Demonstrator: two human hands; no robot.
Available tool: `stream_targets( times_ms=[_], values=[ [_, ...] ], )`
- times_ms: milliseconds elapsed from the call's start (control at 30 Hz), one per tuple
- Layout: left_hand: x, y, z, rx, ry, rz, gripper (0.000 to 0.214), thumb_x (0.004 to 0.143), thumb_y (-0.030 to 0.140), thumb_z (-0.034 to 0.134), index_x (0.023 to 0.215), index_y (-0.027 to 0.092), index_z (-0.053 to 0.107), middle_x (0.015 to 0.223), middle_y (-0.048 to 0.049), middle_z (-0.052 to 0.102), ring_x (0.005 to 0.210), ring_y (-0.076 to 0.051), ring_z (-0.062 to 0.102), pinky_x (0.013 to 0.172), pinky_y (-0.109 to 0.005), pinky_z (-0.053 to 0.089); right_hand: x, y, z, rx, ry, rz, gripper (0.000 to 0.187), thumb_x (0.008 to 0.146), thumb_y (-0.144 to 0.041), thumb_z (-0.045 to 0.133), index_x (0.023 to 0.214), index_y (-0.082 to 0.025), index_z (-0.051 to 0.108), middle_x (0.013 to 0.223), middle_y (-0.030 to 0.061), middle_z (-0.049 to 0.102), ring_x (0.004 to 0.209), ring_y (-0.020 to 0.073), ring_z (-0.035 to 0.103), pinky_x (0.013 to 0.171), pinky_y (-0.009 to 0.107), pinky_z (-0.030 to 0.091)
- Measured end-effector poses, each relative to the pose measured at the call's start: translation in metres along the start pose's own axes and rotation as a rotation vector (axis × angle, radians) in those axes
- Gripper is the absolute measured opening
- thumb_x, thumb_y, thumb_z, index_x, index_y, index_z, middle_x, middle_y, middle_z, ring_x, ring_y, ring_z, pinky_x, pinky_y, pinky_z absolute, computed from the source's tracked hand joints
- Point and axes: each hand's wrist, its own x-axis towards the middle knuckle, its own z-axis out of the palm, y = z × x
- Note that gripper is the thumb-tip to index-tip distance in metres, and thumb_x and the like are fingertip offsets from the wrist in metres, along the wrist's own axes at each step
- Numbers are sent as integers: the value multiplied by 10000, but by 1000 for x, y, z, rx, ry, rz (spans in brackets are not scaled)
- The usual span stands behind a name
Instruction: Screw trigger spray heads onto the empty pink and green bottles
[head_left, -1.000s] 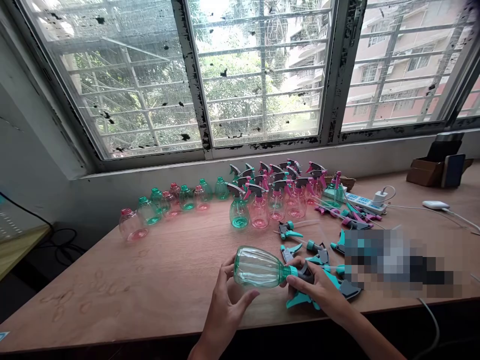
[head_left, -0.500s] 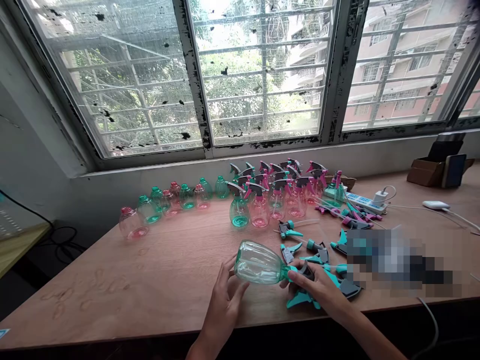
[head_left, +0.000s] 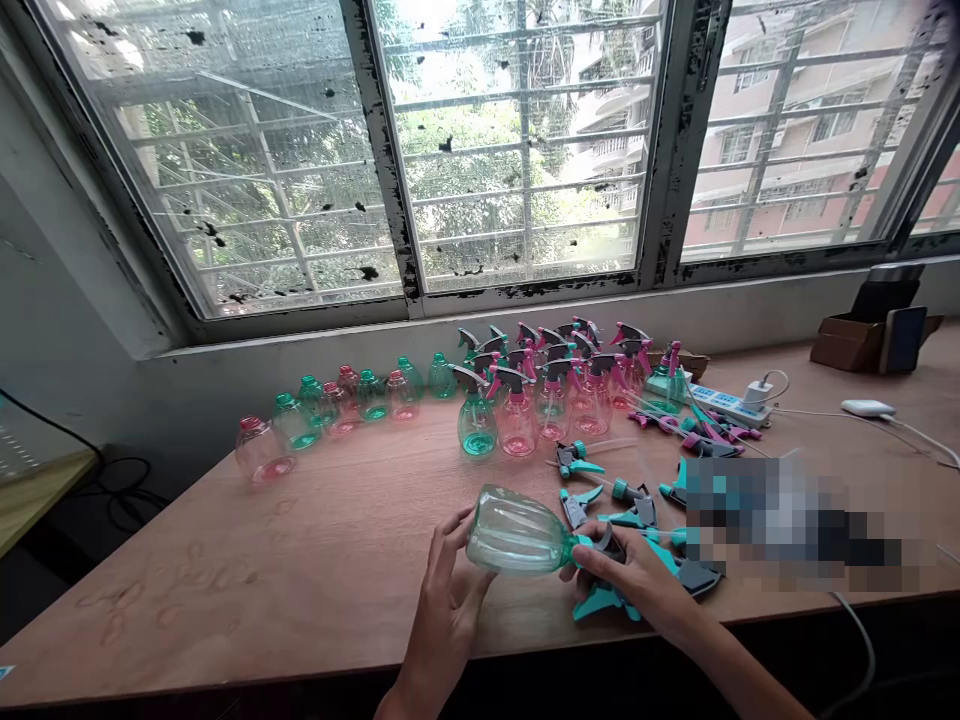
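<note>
A clear green spray bottle [head_left: 517, 530] lies on its side in the air above the front of the table, its base to the left. Around the base curve the fingers and thumb of my left hand [head_left: 450, 590]. My right hand [head_left: 622, 570] grips a teal and grey trigger spray head [head_left: 611, 545] at the bottle's neck; how far it is screwed on cannot be seen. Loose teal and grey spray heads [head_left: 600, 600] lie under and beside my right hand, several of them with thin tubes.
Several green and pink bottles without heads [head_left: 371, 395] stand back left. Behind my hands, bottles with spray heads [head_left: 517, 420] stand close together. Pink spray heads [head_left: 712, 435], a power strip [head_left: 720, 400] with cables and a cardboard box [head_left: 851, 345] are right. A blurred patch hides part of the table.
The bottle has turned slightly about its length and its base end has dipped a little. Both hands stay in nearly the same place.
</note>
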Motion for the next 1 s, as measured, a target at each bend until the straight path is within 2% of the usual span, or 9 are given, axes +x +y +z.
stream_targets(
  times_ms=[133, 300, 433, 533, 633, 733, 833, 933, 1000],
  values=[
    [-3, 5, -1, -27, -51, -46, 609, 857, 402, 748, 1401, 331, 481, 1521, -83, 479, 1451, -319, 400, 1215, -513, 295, -1, -3, 1, -19, 2, -14, 320, 851, -478, 755, 915, -191, 628, 792, 63, 809, 636, 197, 730, 635, 301, 570],
    [-3, 4, -2, -99, -36, -66, 389, 975, 412, 580, 1352, 333, 530, 1565, -68, 439, 1490, -303, 347, 1215, -523, 293, -1, -3, 2, -22, 24, -20, 340, 816, -465, 793, 950, -200, 627, 769, 38, 797, 625, 193, 719, 622, 300, 571],
    [-1, 0, 0, -5, -2, 1, 388, 981, 362, 579, 1366, 373, 537, 1533, -38, 458, 1472, -273, 371, 1222, -490, 294, 0, -1, 2, 16, 35, -15, 338, 851, -506, 744, 861, -199, 603, 774, 57, 798, 624, 195, 725, 618, 301, 566],
    [-3, 0, 1, -7, 5, -8, 436, 955, 364, 623, 1376, 370, 512, 1489, -44, 502, 1438, -271, 422, 1206, -472, 331, -2, -1, 3, 2, 11, -36, 331, 876, -504, 717, 835, -192, 614, 765, 58, 793, 636, 197, 727, 633, 302, 570],
    [-5, 3, 0, -45, -37, -67, 542, 884, 413, 714, 1368, 319, 491, 1498, -81, 506, 1455, -305, 400, 1216, -504, 300, -3, -1, 4, -25, -10, -39, 308, 853, -470, 757, 913, -193, 634, 761, 40, 790, 658, 199, 727, 658, 306, 581],
    [-5, 4, -1, -83, -57, -86, 494, 923, 446, 651, 1362, 284, 494, 1558, -106, 446, 1483, -318, 355, 1221, -528, 277, -4, -1, 3, -50, 30, -28, 339, 822, -447, 796, 982, -205, 621, 694, 3, 765, 666, 207, 721, 674, 312, 576],
    [-3, 3, 0, -41, -49, -53, 469, 968, 407, 591, 1415, 310, 482, 1592, -76, 406, 1501, -298, 324, 1231, -513, 266, -3, -2, 2, -84, 48, -39, 359, 834, -445, 786, 1034, -211, 602, 676, -8, 749, 691, 217, 712, 701, 326, 557],
    [-1, 2, 1, -12, -16, -33, 434, 983, 360, 572, 1411, 352, 499, 1536, -46, 478, 1462, -280, 390, 1217, -496, 304, -3, -2, 2, -69, 50, -37, 361, 846, -479, 761, 1026, -210, 602, 706, 5, 754, 690, 224, 712, 697, 336, 550],
    [-1, 2, 1, -16, 0, -40, 440, 954, 365, 624, 1381, 357, 520, 1483, -43, 531, 1416, -282, 454, 1205, -493, 330, -3, -3, 2, -46, 46, -28, 363, 844, -499, 755, 1003, -209, 606, 722, 10, 760, 680, 223, 715, 686, 333, 552]
  ],
)
